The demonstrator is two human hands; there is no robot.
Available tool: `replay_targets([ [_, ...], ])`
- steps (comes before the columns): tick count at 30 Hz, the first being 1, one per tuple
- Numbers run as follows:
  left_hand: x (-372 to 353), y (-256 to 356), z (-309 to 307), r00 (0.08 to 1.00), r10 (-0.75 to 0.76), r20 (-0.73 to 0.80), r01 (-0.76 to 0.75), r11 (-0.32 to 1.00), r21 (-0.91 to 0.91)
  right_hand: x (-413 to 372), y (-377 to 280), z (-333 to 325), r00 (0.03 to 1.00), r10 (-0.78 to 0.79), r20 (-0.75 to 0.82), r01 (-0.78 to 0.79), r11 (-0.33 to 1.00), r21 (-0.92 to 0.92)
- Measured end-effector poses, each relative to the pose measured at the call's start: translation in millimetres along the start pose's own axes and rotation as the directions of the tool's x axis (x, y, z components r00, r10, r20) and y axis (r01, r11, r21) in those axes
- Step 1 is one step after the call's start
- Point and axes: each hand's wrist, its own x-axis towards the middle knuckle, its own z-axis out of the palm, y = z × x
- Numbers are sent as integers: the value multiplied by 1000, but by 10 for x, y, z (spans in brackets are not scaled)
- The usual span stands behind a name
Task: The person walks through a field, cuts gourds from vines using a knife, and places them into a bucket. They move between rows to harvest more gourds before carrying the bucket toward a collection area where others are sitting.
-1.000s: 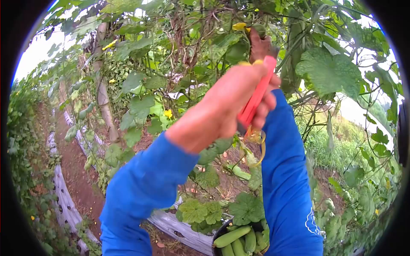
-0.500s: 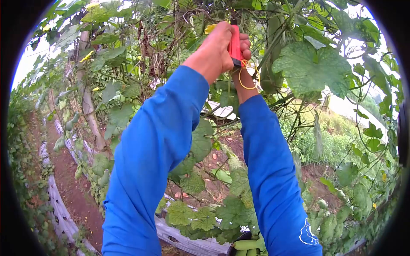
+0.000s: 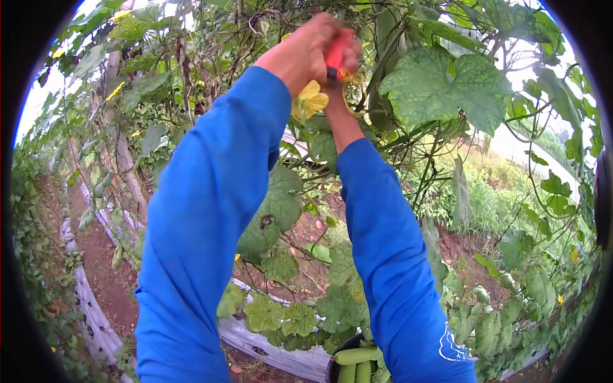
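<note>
Head camera shows me the left hand (image 3: 305, 50) gripping a smooth red handle (image 3: 336, 53), upper centre; the right hand (image 3: 334, 89), mostly hidden, I can't read. Near them, a thin-petalled yellow flower (image 3: 310, 101) and broad veined leaf (image 3: 444, 89); elongated green fruits (image 3: 357, 356) sit bottom centre.

Long, bright blue sleeves are worn. The left sleeve (image 3: 201, 191) is creased in loose folds, and the right sleeve (image 3: 389, 236) is wrinkled along its length. On the latter's near part, a white outlined marking (image 3: 452, 343) is shown. The left hand (image 3: 305, 48) is bare.
</note>
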Motion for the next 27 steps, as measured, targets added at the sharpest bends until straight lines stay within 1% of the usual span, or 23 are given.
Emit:
replay_targets([
  [1, -194, 43, 83, 957, -187, 223, 182, 982, 46, -9, -5, -3, 1000, -5, -9, 5, 1000, -7],
  [2, -401, -59, 152, 974, -108, 201, 59, 971, 231, -10, -3, 16, 1000, -7, -16, 7, 1000, -17],
  [3, -518, -144, 85, 976, -116, 186, 72, 971, 229, 72, 133, -29, 1000, -11, -24, 10, 1000, -25],
  [5, -696, -254, -130, 997, 74, -10, -72, 989, 132, 323, 376, -91, 998, -54, -32, 55, 998, 36],
  [6, -794, -394, -296, 993, 101, -55, -96, 992, 76, -289, -700, 88, 979, -103, -178, 0, 863, -505],
  [7, -929, -563, -487, 988, 121, -101, -119, 993, 21, -330, -806, 147, 980, -100, -175, -1, 866, -501],
  [9, -1365, -773, -761, 988, 77, -135, -93, 990, -110, -380, -887, 177, 950, -255, -179, 119, 827, -550],
  [11, -1860, -970, -1004, 971, 121, -208, -144, 985, -100, -266, -968, 213, 942, -306, -140, 173, 797, -578],
  [13, -2302, -1142, -1284, 938, 147, -314, -191, 975, -116, -167, -1261, 212, 926, -372, 66, 262, 504, -823],
  [14, -2506, -1204, -1408, 935, 150, -320, -200, 971, -130, -86, -1337, 249, 830, -538, 144, 384, 367, -847],
  [15, -2691, -1262, -1534, 902, 169, -396, -232, 966, -114, 32, -1405, 273, 701, -676, 227, 477, 208, -854],
  [16, -2869, -1339, -1642, 864, 180, -470, -255, 962, -99, 238, -1492, 173, 743, -626, 235, 496, 280, -822],
  [17, -3011, -1412, -1736, 864, 174, -472, -257, 959, -117, 388, -1608, 123, 780, -575, 247, 508, 350, -787],
  [18, -3125, -1481, -1820, 825, 202, -527, -308, 944, -120, 240, -1884, 223, 779, -570, 263, 513, 337, -789],
  [19, -3207, -1555, -1870, 783, 225, -580, -356, 926, -121, -37, -2298, 332, 865, -390, 317, 456, 343, -821],
  [20, -3276, -1640, -1914, 789, 216, -575, -354, 925, -139, -226, -2535, 387, 917, -196, 347, 395, 332, -857],
  [21, -3320, -1722, -1956, 754, 246, -609, -390, 914, -114, -241, -2536, 344, 914, -199, 355, 402, 315, -860],
  [22, -3344, -1787, -1982, 714, 276, -644, -425, 901, -84, -225, -2464, 247, 863, -127, 489, 461, 597, -657],
  [23, -3349, -1840, -1973, 715, 277, -641, -432, 897, -94, -186, -2378, 135, 776, -101, 623, 418, 822, -386],
  [24, -3340, -1883, -1931, 695, 269, -667, -435, 896, -92, 17, -2267, 11, 782, 37, 622, 233, 909, -346],
  [25, -3331, -1920, -1882, 672, 258, -694, -437, 895, -90, 15, -2249, 35, 777, 40, 629, 236, 907, -349],
  [26, -3318, -1960, -1833, 671, 270, -691, -445, 892, -83, -23, -2243, 55, 832, 135, 538, 3, 969, -248],
  [27, -3302, -2008, -1816, 669, 269, -693, -452, 887, -93, -145, -2276, 135, 855, 248, 456, -218, 969, -117],
])
